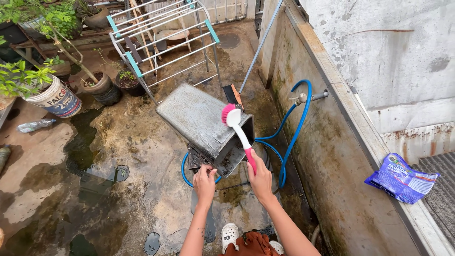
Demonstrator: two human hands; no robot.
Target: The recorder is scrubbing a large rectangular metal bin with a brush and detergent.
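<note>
A grey metal box-shaped pan [194,118] stands tilted on the wet concrete, its dirty open end toward me. My left hand [204,181] grips its near lower edge. My right hand [260,175] holds a white scrubbing brush with a pink handle; its pink bristled head [229,114] rests on the pan's upper right side. A blue hose [290,142] loops behind and under the pan, running up to a tap [302,98] on the wall.
A folding drying rack [163,40] stands behind the pan. Potted plants [102,87] and a white bucket [54,97] sit at the left. A blue detergent packet [402,178] lies on the wall ledge at right. My white shoes [230,234] are below.
</note>
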